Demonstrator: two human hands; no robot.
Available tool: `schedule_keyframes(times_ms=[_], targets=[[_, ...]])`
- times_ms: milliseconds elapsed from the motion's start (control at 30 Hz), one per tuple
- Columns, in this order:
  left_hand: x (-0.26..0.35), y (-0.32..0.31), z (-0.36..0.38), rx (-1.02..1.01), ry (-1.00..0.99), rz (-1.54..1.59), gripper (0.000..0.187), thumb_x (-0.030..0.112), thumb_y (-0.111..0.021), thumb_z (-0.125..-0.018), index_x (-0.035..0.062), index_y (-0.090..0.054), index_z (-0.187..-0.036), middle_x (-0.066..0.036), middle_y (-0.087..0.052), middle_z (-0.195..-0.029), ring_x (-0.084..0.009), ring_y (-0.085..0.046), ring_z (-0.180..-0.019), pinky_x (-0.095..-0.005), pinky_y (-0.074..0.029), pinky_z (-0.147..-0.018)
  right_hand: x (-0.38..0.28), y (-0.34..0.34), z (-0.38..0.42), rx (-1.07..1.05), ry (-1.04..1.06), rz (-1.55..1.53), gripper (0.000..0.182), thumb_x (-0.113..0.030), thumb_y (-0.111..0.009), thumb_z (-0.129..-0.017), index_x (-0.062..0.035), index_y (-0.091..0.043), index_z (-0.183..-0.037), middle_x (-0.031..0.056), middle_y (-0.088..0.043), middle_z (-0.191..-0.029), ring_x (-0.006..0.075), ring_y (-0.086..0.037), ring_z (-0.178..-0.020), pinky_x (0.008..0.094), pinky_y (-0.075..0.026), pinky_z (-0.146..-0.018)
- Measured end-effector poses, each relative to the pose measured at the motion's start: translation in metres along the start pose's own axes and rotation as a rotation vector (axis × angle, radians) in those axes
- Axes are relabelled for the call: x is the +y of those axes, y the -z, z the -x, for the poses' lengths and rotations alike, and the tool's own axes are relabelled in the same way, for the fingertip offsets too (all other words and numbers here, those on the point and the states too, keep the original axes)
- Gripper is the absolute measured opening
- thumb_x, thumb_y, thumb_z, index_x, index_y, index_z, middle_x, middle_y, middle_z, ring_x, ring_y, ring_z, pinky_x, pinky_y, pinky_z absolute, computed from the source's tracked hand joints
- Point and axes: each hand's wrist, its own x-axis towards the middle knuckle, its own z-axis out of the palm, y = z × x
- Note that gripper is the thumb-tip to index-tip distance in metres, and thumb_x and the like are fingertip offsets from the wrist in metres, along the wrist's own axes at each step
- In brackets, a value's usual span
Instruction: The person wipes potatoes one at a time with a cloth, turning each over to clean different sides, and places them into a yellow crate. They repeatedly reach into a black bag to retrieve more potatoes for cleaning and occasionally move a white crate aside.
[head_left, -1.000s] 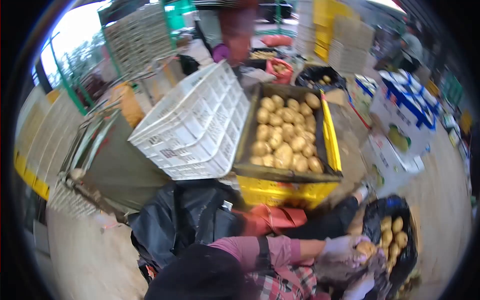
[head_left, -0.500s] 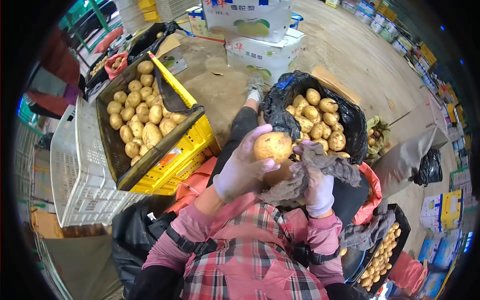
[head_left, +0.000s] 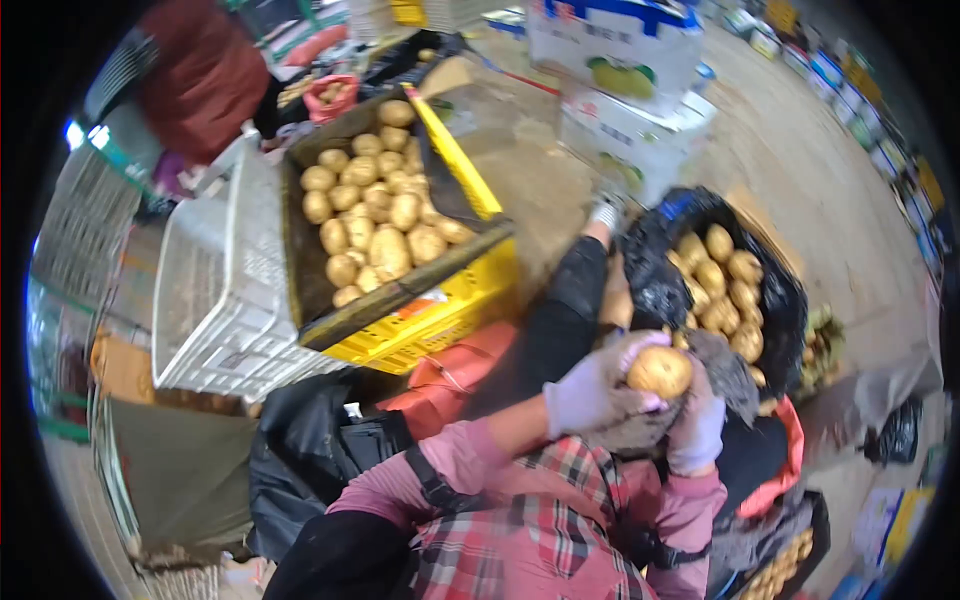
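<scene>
A large potato [head_left: 659, 373] is between my two gloved hands, above my lap. My left hand [head_left: 597, 388] holds it from the left, with thumb and fingers around its side. My right hand [head_left: 698, 418] is closed on a grey cloth [head_left: 727, 372], which touches the potato's right side and hangs beyond it. Part of the cloth also shows under the potato. Just beyond my hands, a black plastic-lined container [head_left: 785, 315] holds several potatoes. To the left, a yellow crate [head_left: 440, 315] with a dark lining holds more potatoes.
White crates [head_left: 235, 290] stand left of the yellow one. White cartons [head_left: 625, 130] are stacked ahead. Another person [head_left: 205, 80] is at the upper left. A container of small potatoes [head_left: 775, 575] sits at the lower right, and a black bag [head_left: 895, 432] lies at the right.
The view has swung left, so the surroundings appear farther right. The cloth in my right hand has come against the potato, and both hands are closer together.
</scene>
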Motion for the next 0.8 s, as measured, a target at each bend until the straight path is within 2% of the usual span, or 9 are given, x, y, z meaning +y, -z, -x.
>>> schedule_keyframes(times_ms=[33,133,200,233,333,433,500,633,800], targets=[[0.006,-0.002,0.002,0.007,0.129,0.314,0.066,0.013,-0.073,-0.086,0.0023,-0.04,-0.142,-0.011,-0.056,-0.128,-0.0167,-0.058,-0.115,-0.0365,-0.047,-0.102,-0.007,0.007,0.0,-0.076,0.068,0.169,0.028,-0.008,-0.058,-0.093,-0.0033,-0.064,-0.119,0.0127,-0.072,-0.109,0.023,-0.072,-0.094,0.0339,-0.055,-0.082],[0.013,-0.008,-0.001,0.116,0.311,0.89,0.057,0.031,-0.063,-0.096,0.0029,-0.041,-0.141,-0.017,-0.058,-0.129,-0.0309,-0.059,-0.12,-0.0481,-0.047,-0.104,-0.01,0.009,0.003,0.041,-0.337,-0.27,0.029,-0.007,-0.056,-0.094,-0.0079,-0.066,-0.121,0.0126,-0.072,-0.106,0.0237,-0.072,-0.093,0.0341,-0.055,-0.08],[0.007,-0.004,-0.009,0.105,0.289,1.174,0.057,0.042,-0.048,-0.102,0.0,-0.043,-0.14,-0.021,-0.056,-0.134,-0.04,-0.055,-0.124,-0.051,-0.044,-0.107,0.034,0.014,0.014,0.055,0.076,0.364,0.028,-0.008,-0.055,-0.097,-0.0063,-0.065,-0.123,0.0113,-0.072,-0.106,0.0219,-0.071,-0.09,0.0331,-0.054,-0.08],[-0.002,0.001,-0.014,0.11,0.354,1.344,0.058,0.043,-0.039,-0.104,-0.0028,-0.045,-0.139,-0.022,-0.055,-0.135,-0.0409,-0.053,-0.126,-0.0519,-0.041,-0.111,0.034,0.015,0.013,0.085,-0.03,0.192,0.029,-0.008,-0.054,-0.098,-0.0035,-0.063,-0.125,0.01,-0.072,-0.108,0.0207,-0.07,-0.091,0.0327,-0.053,-0.083],[-0.004,0.004,-0.015,0.063,0.32,1.336,0.057,0.042,-0.041,-0.104,-0.0024,-0.046,-0.139,-0.021,-0.057,-0.134,-0.0375,-0.054,-0.126,-0.0501,-0.043,-0.109,0.018,0.022,0.013,0.132,-0.481,-0.302,0.033,-0.005,-0.052,-0.098,0.0018,-0.059,-0.129,0.0106,-0.07,-0.117,0.0198,-0.068,-0.102,0.0322,-0.051,-0.092],[-0.027,0.001,-0.016,0.25,0.331,0.96,0.05,0.027,-0.056,-0.097,-0.0023,-0.047,-0.136,-0.017,-0.057,-0.133,-0.0313,-0.056,-0.123,-0.0415,-0.043,-0.109,-0.028,0.009,0.007,0.094,0.079,-0.175,0.037,-0.012,-0.052,-0.099,-0.0001,-0.057,-0.133,0.0161,-0.053,-0.141,0.0262,-0.046,-0.135,0.0361,-0.036,-0.111],[-0.035,-0.008,-0.01,0.3,0.292,0.783,0.047,0.027,-0.055,-0.098,-0.0011,-0.047,-0.136,-0.016,-0.057,-0.133,-0.0297,-0.055,-0.124,-0.0404,-0.042,-0.109,-0.041,-0.016,0.004,-0.013,0.195,0.038,0.043,-0.018,-0.057,-0.095,-0.001,-0.055,-0.134,0.0176,-0.053,-0.139,0.0318,-0.041,-0.137,0.0388,-0.033,-0.112],[-0.031,-0.022,-0.005,0.327,0.295,0.79,0.043,0.025,-0.054,-0.1,0.0014,-0.048,-0.135,-0.014,-0.057,-0.133,-0.0266,-0.053,-0.126,-0.0381,-0.039,-0.11,-0.038,-0.037,-0.013,-0.022,0.184,0.259,0.044,-0.026,-0.058,-0.093,-0.0038,-0.058,-0.13,0.0222,-0.056,-0.129,0.0406,-0.048,-0.125,0.0447,-0.038,-0.106],[-0.025,-0.033,0.0,0.347,0.26,0.846,0.037,0.022,-0.052,-0.101,0.0044,-0.049,-0.134,-0.011,-0.056,-0.133,-0.0227,-0.05,-0.129,-0.0353,-0.037,-0.11,-0.015,-0.039,-0.037,-0.08,-0.157,0.347,0.043,-0.036,-0.045,-0.101,0.0004,-0.063,-0.114,0.0295,-0.065,-0.108,0.0483,-0.06,-0.101,0.0472,-0.049,-0.091]])
